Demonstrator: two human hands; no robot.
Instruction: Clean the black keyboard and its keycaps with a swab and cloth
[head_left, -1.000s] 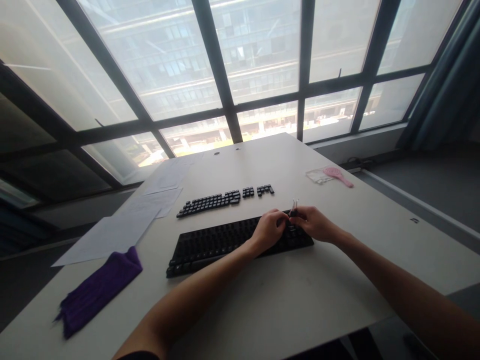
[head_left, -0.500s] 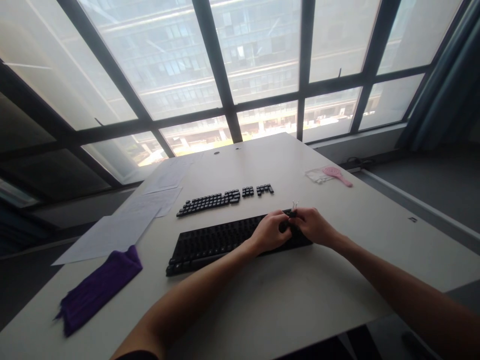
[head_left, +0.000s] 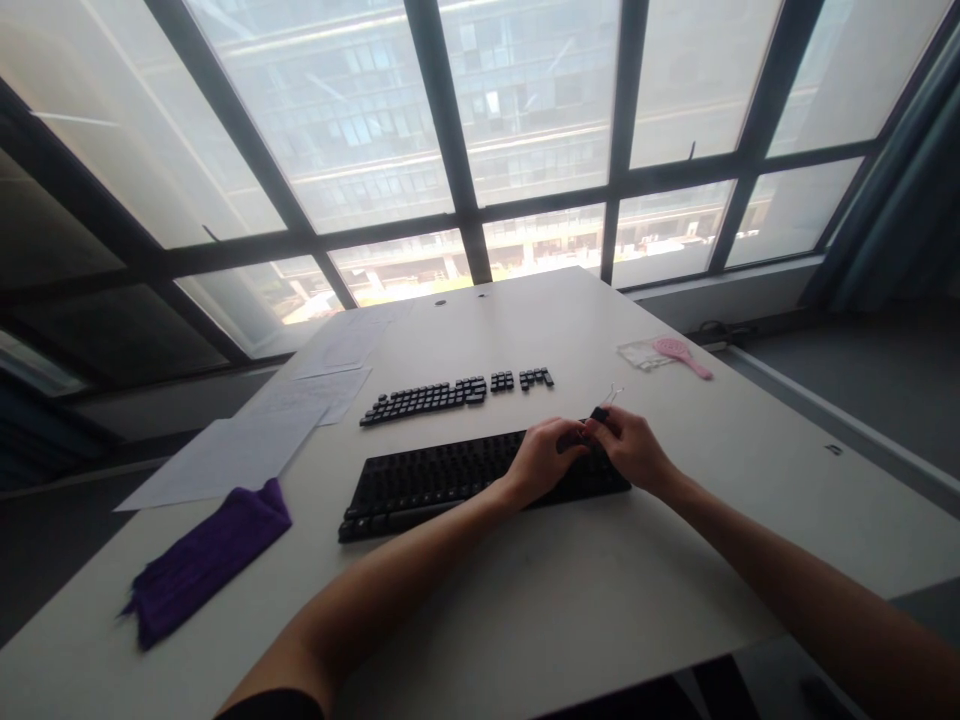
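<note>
The black keyboard (head_left: 435,480) lies on the white table, its right part under both hands. My right hand (head_left: 628,450) is closed around a small wire keycap puller (head_left: 615,392), whose thin pale prongs stick up above the fingers. A small black piece (head_left: 599,413) shows beside the prongs; whether it is a keycap or part of the tool is unclear. My left hand (head_left: 546,458) rests over the keyboard, fingers curled in a pinch against the right fingertips. What lies between its fingertips is hidden. Behind the keyboard, loose black keycaps (head_left: 427,400) stand in rows and small groups.
A purple cloth (head_left: 210,560) lies at the left, near several sheets of paper (head_left: 225,450). A pink hairbrush (head_left: 682,357) and a clear plastic bag (head_left: 637,353) lie at the right. The table (head_left: 540,600) stands by large windows.
My right hand has tilted, and the puller's prongs now lean right and stand further out of the fingers. The black piece has come into sight. The whole view has shifted slightly.
</note>
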